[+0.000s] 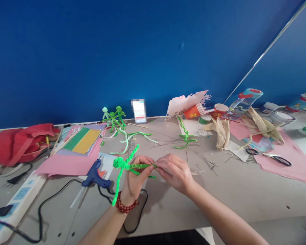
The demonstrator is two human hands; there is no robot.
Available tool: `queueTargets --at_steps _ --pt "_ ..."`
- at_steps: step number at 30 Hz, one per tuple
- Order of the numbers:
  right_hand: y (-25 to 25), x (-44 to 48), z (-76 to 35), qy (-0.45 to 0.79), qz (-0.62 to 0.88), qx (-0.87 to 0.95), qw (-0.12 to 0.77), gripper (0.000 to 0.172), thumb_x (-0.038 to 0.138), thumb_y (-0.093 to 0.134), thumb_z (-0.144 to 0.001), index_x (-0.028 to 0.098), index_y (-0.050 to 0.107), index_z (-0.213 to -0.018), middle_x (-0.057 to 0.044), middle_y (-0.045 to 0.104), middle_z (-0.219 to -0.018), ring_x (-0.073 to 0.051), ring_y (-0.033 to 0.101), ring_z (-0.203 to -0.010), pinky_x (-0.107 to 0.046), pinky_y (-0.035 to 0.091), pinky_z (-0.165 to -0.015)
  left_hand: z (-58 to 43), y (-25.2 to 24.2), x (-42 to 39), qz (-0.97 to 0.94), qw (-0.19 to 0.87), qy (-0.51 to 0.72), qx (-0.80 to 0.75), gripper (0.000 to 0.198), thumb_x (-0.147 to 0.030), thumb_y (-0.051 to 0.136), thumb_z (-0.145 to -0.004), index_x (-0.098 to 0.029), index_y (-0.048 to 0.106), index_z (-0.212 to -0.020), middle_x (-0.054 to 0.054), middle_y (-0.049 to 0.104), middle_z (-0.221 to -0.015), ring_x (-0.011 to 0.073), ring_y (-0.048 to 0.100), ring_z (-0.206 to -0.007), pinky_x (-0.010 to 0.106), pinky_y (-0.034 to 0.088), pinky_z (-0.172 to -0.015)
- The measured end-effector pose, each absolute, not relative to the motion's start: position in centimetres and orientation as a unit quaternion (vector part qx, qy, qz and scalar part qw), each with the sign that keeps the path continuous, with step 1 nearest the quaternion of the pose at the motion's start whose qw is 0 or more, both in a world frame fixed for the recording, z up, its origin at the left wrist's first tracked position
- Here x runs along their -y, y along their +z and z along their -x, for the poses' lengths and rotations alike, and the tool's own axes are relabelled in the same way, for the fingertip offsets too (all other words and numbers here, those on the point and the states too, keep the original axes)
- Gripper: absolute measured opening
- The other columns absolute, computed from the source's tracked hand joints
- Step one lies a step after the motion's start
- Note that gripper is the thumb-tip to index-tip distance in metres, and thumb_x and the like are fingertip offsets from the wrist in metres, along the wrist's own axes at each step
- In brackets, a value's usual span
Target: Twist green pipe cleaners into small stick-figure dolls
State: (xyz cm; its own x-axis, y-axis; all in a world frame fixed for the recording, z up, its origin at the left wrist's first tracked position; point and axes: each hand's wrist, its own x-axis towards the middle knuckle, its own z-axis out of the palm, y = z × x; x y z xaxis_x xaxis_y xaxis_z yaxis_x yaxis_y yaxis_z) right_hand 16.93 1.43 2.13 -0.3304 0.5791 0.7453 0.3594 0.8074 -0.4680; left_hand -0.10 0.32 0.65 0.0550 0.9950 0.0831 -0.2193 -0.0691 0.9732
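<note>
Clamped on a green pipe-cleaner figure [124,165]: left hand [136,178], fingers curled around the figure's middle, and right hand [174,172], thumb and fingers closed on the far end of one fuzzy stem. Hands close together, fingertips almost meeting, both shut on the same piece. Figure held up over a grey tabletop [168,204], with a knotted, looped head toward the left and a long limb hanging past a red beaded bracelet [126,203] on the left wrist.

Step in hand, judging from the pinch: bending or twisting one limb, with a steady hold on the body called for while that end takes shape.

Just left of the hands, a blue hot glue gun [95,175] lying on a sheet of pink card [68,165]. Farther off, two finished-looking green figures [116,115] against the wall, and loose green stems [185,137] on the tabletop. To the right, dried corn husks [221,133] and black-handled scissors [269,156]. At far left, a red bag [21,144] and a white power strip [17,200].

Writing: no brand legible. Dark characters on a torn white paper [183,103] and pale ones on an orange paper cup [193,111], both too small to read; an upright card [139,111] by the wall, blurred out.
</note>
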Motion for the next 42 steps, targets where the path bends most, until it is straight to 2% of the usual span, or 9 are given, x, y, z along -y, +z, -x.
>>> queueTargets --at_steps 12,19,24,32,37,42 --pt "1.8 -0.7 -16.2 0.149 0.314 0.77 0.536 0.011 0.012 0.057 -0.089 0.021 0.061 -0.092 -0.006 0.07 -0.077 -0.017 0.065 -0.069 -0.031 0.053 -0.063 0.4 2.0 0.5 -0.574 0.455 0.546 -0.407 0.01 -0.019 0.062 -0.085 -0.019 0.054 -0.079 0.002 0.061 -0.086 0.0131 0.059 -0.073 0.024 0.049 -0.06" --pt "2.3 -0.2 -16.3 0.104 0.337 0.799 0.487 0.013 0.009 0.05 -0.089 0.02 0.057 -0.091 -0.006 0.068 -0.075 -0.018 0.06 -0.067 -0.03 0.049 -0.063 0.5 1.5 0.4 -0.601 0.434 0.55 -0.385 0.008 -0.017 0.059 -0.087 -0.02 0.053 -0.082 0.002 0.06 -0.085 0.0137 0.06 -0.074 0.025 0.049 -0.06" --pt "2.8 -0.1 -16.4 0.127 0.357 0.808 0.452 0.012 0.011 0.046 -0.09 0.02 0.052 -0.084 -0.005 0.061 -0.072 -0.017 0.054 -0.065 -0.029 0.044 -0.062 0.4 1.2 0.2 -0.618 0.413 0.56 -0.367 0.008 -0.017 0.06 -0.087 -0.02 0.053 -0.083 0.002 0.06 -0.086 0.0145 0.061 -0.076 0.027 0.051 -0.062" --pt "2.9 0.1 -16.9 0.346 0.396 0.746 0.408 0.009 0.015 0.052 -0.089 0.02 0.051 -0.081 0.0 0.058 -0.073 -0.013 0.054 -0.066 -0.022 0.041 -0.058 0.4 1.1 0.0 -0.584 0.468 0.563 -0.35 0.008 -0.017 0.063 -0.085 -0.02 0.056 -0.081 0.002 0.061 -0.085 0.0147 0.061 -0.076 0.027 0.049 -0.063" --pt "3.2 -0.6 -17.7 0.416 0.376 0.727 0.397 0.007 0.023 0.065 -0.085 0.02 0.06 -0.086 0.0 0.062 -0.076 -0.012 0.058 -0.068 -0.022 0.045 -0.064 0.4 0.9 -0.8 -0.484 0.581 0.562 -0.335 0.012 -0.018 0.068 -0.08 -0.019 0.056 -0.077 0.001 0.06 -0.082 0.0135 0.057 -0.077 0.025 0.044 -0.066" --pt "2.8 -1.3 -17.9 0.496 0.368 0.68 0.395 0.007 0.025 0.065 -0.086 0.019 0.062 -0.084 -0.001 0.065 -0.078 -0.012 0.06 -0.071 -0.022 0.046 -0.064 0.0 1.4 -1.0 -0.422 0.652 0.539 -0.327 0.017 -0.02 0.072 -0.076 -0.017 0.056 -0.072 0.001 0.059 -0.077 0.0125 0.053 -0.073 0.023 0.04 -0.063"
